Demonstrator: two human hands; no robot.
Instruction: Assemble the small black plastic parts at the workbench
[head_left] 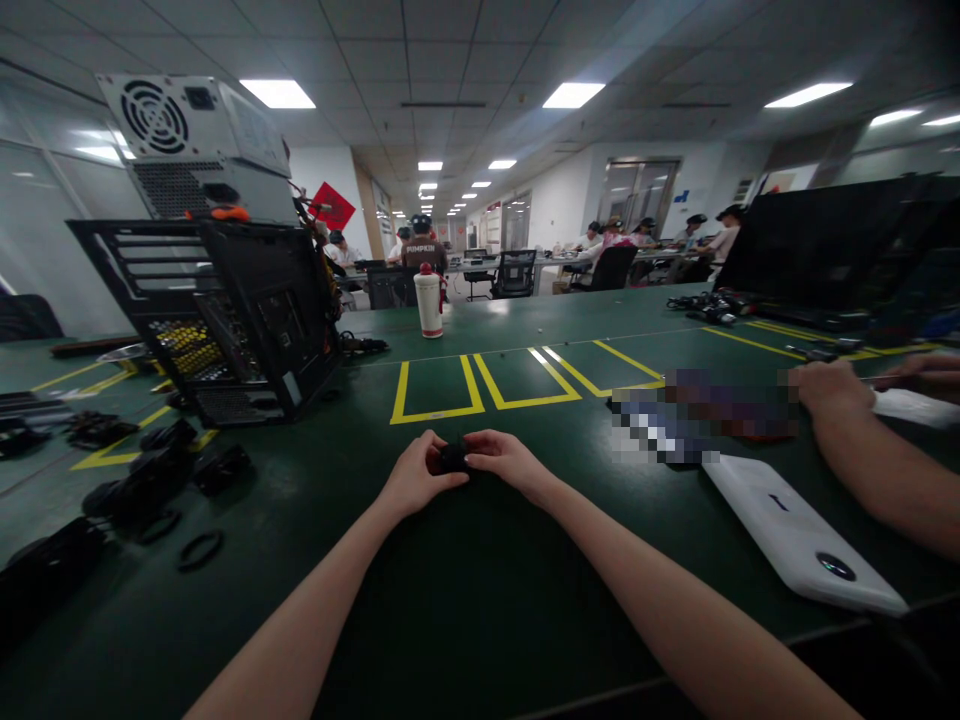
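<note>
A small black object (453,458) is held between my two hands, just above or on the green table; its kind cannot be made out. My left hand (420,472) grips it from the left, with the thumb stretched along the near side. From the right, my right hand (511,464) pinches it between thumb and fingers. Both hands hide part of it. Beyond them, yellow tape outlines (437,414) mark the green table (465,580).
At left stand a black computer case (247,330) with power supplies (195,120) on top, several black parts (142,480) and a black ring (201,550). A white bottle (430,303) stands ahead. Right lie a white phone-shaped object (802,530) and another person's hand (832,390).
</note>
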